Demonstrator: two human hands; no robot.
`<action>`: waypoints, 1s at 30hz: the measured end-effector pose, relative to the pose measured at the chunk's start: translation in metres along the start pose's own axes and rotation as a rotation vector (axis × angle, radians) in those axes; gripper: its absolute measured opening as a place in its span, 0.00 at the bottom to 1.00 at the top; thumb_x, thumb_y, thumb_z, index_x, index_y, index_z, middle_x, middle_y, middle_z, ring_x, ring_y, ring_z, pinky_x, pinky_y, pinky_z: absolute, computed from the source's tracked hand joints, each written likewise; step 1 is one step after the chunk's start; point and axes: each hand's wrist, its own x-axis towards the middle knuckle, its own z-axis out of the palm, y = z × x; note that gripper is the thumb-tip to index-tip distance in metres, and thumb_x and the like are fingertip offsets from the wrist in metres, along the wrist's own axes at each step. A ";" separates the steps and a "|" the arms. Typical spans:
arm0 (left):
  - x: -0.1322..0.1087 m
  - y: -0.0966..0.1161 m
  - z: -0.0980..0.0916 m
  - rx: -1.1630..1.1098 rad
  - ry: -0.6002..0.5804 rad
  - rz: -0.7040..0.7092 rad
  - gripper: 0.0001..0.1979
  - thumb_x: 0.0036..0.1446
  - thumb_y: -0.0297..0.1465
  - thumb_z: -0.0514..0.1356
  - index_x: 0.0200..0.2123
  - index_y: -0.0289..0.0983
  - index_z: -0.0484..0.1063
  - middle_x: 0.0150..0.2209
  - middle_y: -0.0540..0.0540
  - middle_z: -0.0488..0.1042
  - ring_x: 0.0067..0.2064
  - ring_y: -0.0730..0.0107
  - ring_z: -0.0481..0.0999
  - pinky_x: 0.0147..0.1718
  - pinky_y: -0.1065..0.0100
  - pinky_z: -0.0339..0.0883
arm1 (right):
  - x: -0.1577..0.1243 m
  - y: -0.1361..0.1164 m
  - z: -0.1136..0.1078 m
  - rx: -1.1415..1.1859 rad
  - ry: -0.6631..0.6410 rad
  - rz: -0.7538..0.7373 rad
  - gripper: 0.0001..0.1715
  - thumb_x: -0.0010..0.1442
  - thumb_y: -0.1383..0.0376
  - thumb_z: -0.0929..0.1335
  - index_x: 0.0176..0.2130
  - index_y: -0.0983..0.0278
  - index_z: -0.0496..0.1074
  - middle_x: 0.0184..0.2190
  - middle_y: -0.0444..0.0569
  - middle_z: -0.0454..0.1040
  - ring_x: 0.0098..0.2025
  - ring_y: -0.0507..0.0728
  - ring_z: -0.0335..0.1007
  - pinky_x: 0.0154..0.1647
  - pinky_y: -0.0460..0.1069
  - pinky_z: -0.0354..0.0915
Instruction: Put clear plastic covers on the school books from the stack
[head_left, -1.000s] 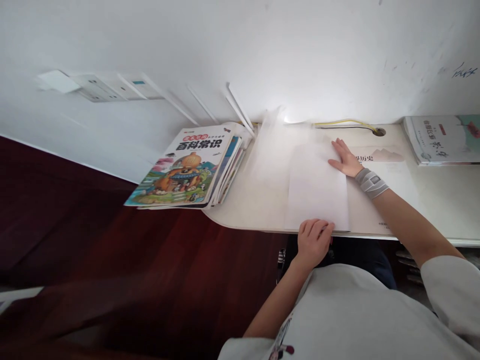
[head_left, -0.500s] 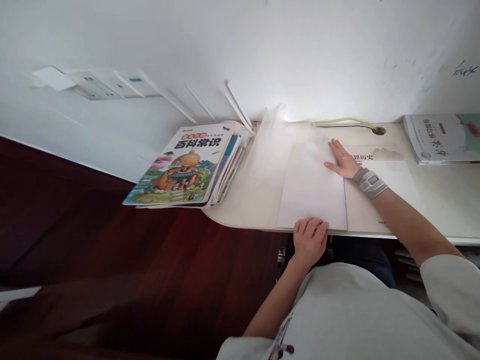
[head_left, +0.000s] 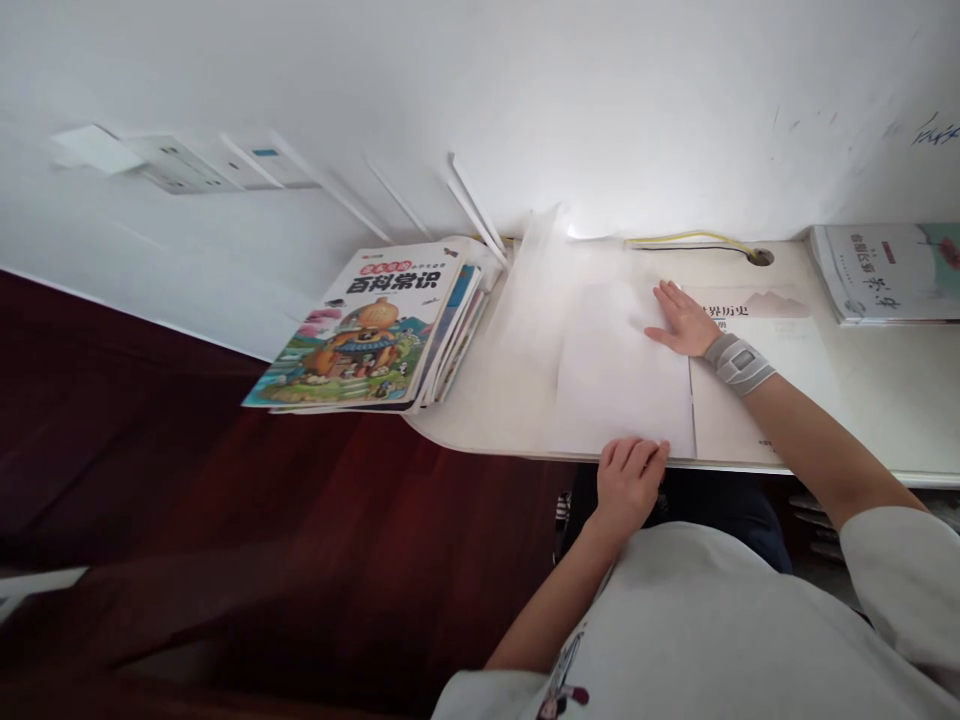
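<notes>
A white book [head_left: 757, 370] with black printed characters lies on the pale desk [head_left: 892, 400], and a translucent white cover sheet [head_left: 622, 370] lies folded over its left part. My right hand [head_left: 684, 320], a grey band on its wrist, lies flat with fingers stretched out on the sheet near its far edge. My left hand [head_left: 628, 482] curls its fingers over the sheet's near edge at the desk's front rim, pinching it.
A stack of colourful picture books [head_left: 375, 330] overhangs the desk's left corner. Another white book [head_left: 885, 272] lies at the far right. A yellow cable [head_left: 690, 240] runs along the wall to a desk hole [head_left: 760, 257]. Dark red floor [head_left: 187, 500] lies left.
The sheet's left edge shifted slightly left between the earliest frame and now. My left hand slid a little along the near edge and back. My right hand stayed pressed flat.
</notes>
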 end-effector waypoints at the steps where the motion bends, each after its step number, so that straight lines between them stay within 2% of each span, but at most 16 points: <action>1: 0.000 0.001 -0.001 -0.013 -0.007 -0.002 0.11 0.55 0.22 0.59 0.40 0.40 0.73 0.32 0.47 0.76 0.38 0.67 0.72 0.40 0.63 0.60 | 0.000 -0.001 0.000 -0.017 -0.017 -0.006 0.56 0.55 0.37 0.56 0.64 0.75 0.49 0.66 0.65 0.44 0.68 0.67 0.35 0.67 0.62 0.38; 4: 0.002 -0.006 -0.011 -0.058 -0.063 -0.038 0.09 0.54 0.26 0.59 0.39 0.40 0.73 0.32 0.47 0.75 0.38 0.66 0.72 0.41 0.62 0.60 | -0.003 -0.006 -0.003 -0.058 -0.107 -0.074 0.52 0.57 0.39 0.56 0.65 0.73 0.49 0.66 0.64 0.46 0.68 0.66 0.38 0.66 0.62 0.39; 7: 0.009 -0.035 -0.028 0.025 -0.127 -0.175 0.11 0.58 0.34 0.56 0.42 0.38 0.73 0.36 0.42 0.75 0.42 0.61 0.72 0.43 0.59 0.61 | -0.006 -0.008 -0.005 -0.070 -0.134 -0.129 0.49 0.59 0.40 0.56 0.65 0.71 0.47 0.66 0.62 0.46 0.68 0.64 0.40 0.66 0.61 0.42; 9: 0.019 -0.064 -0.039 0.190 -0.166 -0.397 0.17 0.60 0.38 0.52 0.45 0.35 0.72 0.41 0.37 0.74 0.45 0.55 0.71 0.44 0.55 0.61 | -0.006 -0.008 -0.005 -0.056 -0.056 -0.117 0.48 0.59 0.41 0.55 0.65 0.70 0.47 0.66 0.61 0.46 0.68 0.63 0.40 0.65 0.61 0.45; 11: 0.030 -0.091 -0.045 0.254 -0.282 -0.624 0.20 0.61 0.41 0.50 0.45 0.33 0.71 0.44 0.35 0.72 0.46 0.52 0.70 0.45 0.54 0.62 | -0.005 -0.006 -0.004 -0.048 0.057 -0.083 0.46 0.60 0.42 0.54 0.65 0.70 0.47 0.66 0.61 0.46 0.68 0.62 0.40 0.65 0.61 0.46; 14: 0.044 -0.115 -0.046 0.123 -0.486 -0.709 0.19 0.58 0.43 0.54 0.41 0.34 0.71 0.43 0.38 0.72 0.47 0.55 0.70 0.47 0.57 0.63 | -0.005 -0.006 0.000 -0.073 0.155 0.006 0.44 0.62 0.45 0.54 0.64 0.73 0.50 0.65 0.64 0.48 0.68 0.63 0.40 0.65 0.61 0.46; 16: 0.051 -0.118 -0.043 0.027 -0.528 -0.749 0.19 0.55 0.43 0.57 0.44 0.35 0.68 0.44 0.39 0.71 0.48 0.56 0.70 0.48 0.59 0.63 | -0.012 -0.012 0.004 -0.078 0.167 0.082 0.42 0.63 0.47 0.54 0.63 0.75 0.52 0.65 0.65 0.50 0.67 0.65 0.40 0.64 0.62 0.47; 18: 0.055 -0.115 -0.041 -0.022 -0.516 -0.809 0.24 0.53 0.40 0.59 0.51 0.35 0.64 0.49 0.38 0.69 0.49 0.57 0.70 0.48 0.59 0.64 | -0.030 -0.024 0.008 -0.067 0.153 0.094 0.40 0.63 0.48 0.55 0.63 0.74 0.53 0.64 0.66 0.50 0.67 0.66 0.41 0.63 0.64 0.48; 20: 0.058 -0.111 -0.041 -0.007 -0.504 -0.830 0.28 0.52 0.36 0.59 0.55 0.34 0.59 0.53 0.36 0.66 0.52 0.55 0.69 0.50 0.58 0.64 | -0.059 -0.044 0.012 -0.062 0.107 0.001 0.39 0.63 0.49 0.56 0.63 0.72 0.53 0.64 0.65 0.51 0.67 0.66 0.40 0.63 0.64 0.49; 22: 0.060 -0.110 -0.041 0.062 -0.508 -0.807 0.28 0.53 0.31 0.57 0.57 0.33 0.58 0.54 0.34 0.65 0.54 0.53 0.68 0.52 0.57 0.62 | -0.093 -0.067 0.015 -0.071 0.040 -0.092 0.38 0.63 0.49 0.57 0.63 0.69 0.53 0.65 0.63 0.49 0.68 0.65 0.39 0.63 0.64 0.50; 25: 0.063 -0.114 -0.043 0.146 -0.511 -0.781 0.20 0.53 0.24 0.51 0.52 0.32 0.64 0.49 0.33 0.71 0.52 0.52 0.70 0.51 0.55 0.62 | -0.140 -0.098 0.016 -0.101 -0.039 -0.211 0.39 0.62 0.49 0.60 0.63 0.68 0.54 0.65 0.64 0.47 0.68 0.66 0.39 0.63 0.63 0.49; 27: 0.068 -0.117 -0.049 0.099 -0.505 -0.815 0.13 0.53 0.25 0.51 0.42 0.35 0.69 0.42 0.37 0.75 0.47 0.53 0.74 0.48 0.54 0.65 | -0.160 -0.109 0.017 -0.110 -0.050 -0.269 0.43 0.57 0.48 0.65 0.63 0.70 0.55 0.65 0.67 0.48 0.67 0.68 0.41 0.63 0.63 0.50; 30: 0.086 -0.115 -0.068 -0.304 -0.427 -0.954 0.04 0.51 0.32 0.55 0.31 0.38 0.66 0.31 0.45 0.76 0.37 0.59 0.78 0.39 0.57 0.71 | -0.174 -0.115 0.020 -0.064 -0.006 -0.292 0.47 0.53 0.51 0.69 0.64 0.67 0.53 0.64 0.67 0.50 0.66 0.69 0.43 0.63 0.63 0.52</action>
